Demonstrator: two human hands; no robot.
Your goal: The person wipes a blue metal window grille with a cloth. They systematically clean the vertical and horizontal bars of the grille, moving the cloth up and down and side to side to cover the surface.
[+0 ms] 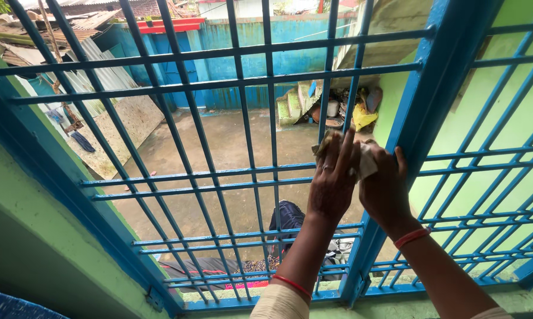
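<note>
A blue metal window grille point(219, 171) fills the view, with a thick blue upright frame post point(423, 118) on its right. My left hand point(332, 180) lies flat against the bars beside that post and presses a pale cloth point(367, 162) onto them. My right hand point(386, 188) holds the same cloth from the right, its fingers resting against the post. Each wrist wears a red band. Most of the cloth is hidden under my two hands.
A second blue grille panel point(491, 177) stands open at the right against a green wall point(503, 88). A green sill point(18, 224) runs along the left. Beyond the bars lie a wet concrete yard point(231, 142), blue walls, and clothes on the ground.
</note>
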